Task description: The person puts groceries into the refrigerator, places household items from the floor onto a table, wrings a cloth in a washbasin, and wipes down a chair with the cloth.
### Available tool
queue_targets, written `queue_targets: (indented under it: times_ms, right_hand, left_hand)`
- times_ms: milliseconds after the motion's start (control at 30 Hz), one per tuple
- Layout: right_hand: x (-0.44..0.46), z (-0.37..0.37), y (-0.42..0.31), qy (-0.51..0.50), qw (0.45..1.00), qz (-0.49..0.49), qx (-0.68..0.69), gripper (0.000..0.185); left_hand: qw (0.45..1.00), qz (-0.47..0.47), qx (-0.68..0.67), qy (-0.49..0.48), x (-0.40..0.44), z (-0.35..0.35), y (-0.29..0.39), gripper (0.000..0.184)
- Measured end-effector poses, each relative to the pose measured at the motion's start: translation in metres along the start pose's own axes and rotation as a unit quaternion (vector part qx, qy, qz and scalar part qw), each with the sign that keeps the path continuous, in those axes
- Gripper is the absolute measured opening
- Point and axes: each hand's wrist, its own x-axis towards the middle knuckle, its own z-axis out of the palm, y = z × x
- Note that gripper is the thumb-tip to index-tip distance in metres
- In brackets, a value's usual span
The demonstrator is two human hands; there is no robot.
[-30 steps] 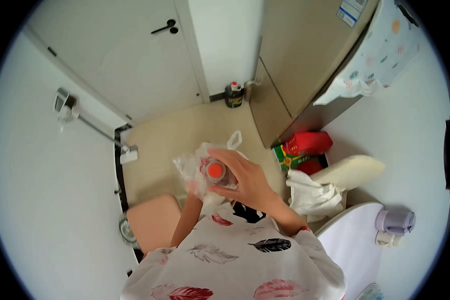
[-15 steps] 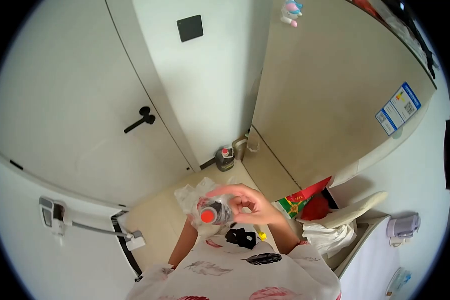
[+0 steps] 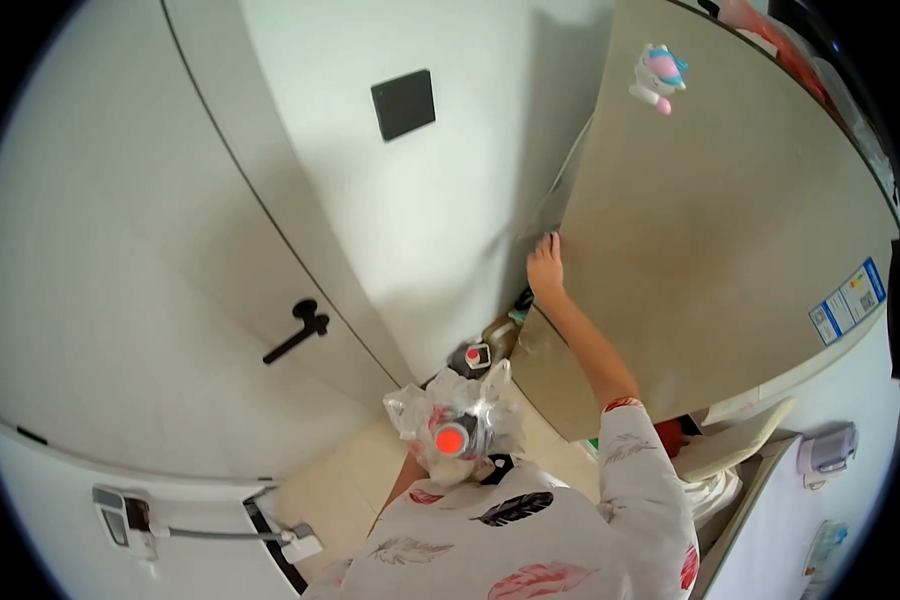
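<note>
A bottle with a red cap [image 3: 451, 440] is held upright in front of my chest, wrapped in a crumpled clear plastic bag [image 3: 495, 420]. My left forearm [image 3: 410, 474] reaches up to it from below; the bottle and bag hide the fingers of that hand. My right hand [image 3: 545, 268] is stretched forward to the left edge of a beige refrigerator door [image 3: 710, 230], its fingers bent around that edge. The door appears closed.
Dark bottles with a red cap [image 3: 472, 357] stand on the floor in the corner. At left are a white door with a black handle [image 3: 305, 325] and a stick vacuum [image 3: 125, 520]. A shelf unit [image 3: 750, 520] with a purple jug [image 3: 828, 452] is at right.
My right hand has left the bottle and moved forward to the refrigerator door's edge. The bagged bottle stays at my chest. The view has shifted.
</note>
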Motion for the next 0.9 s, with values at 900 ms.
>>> queue_targets:
  times_ms: [900]
  right_hand:
    - [-0.087,-0.148,-0.165,0.058,0.741,0.324,0.585,0.026]
  left_hand:
    - [0.894,0.256,-0.067,-0.362,0.240,-0.056,0.251,0.029]
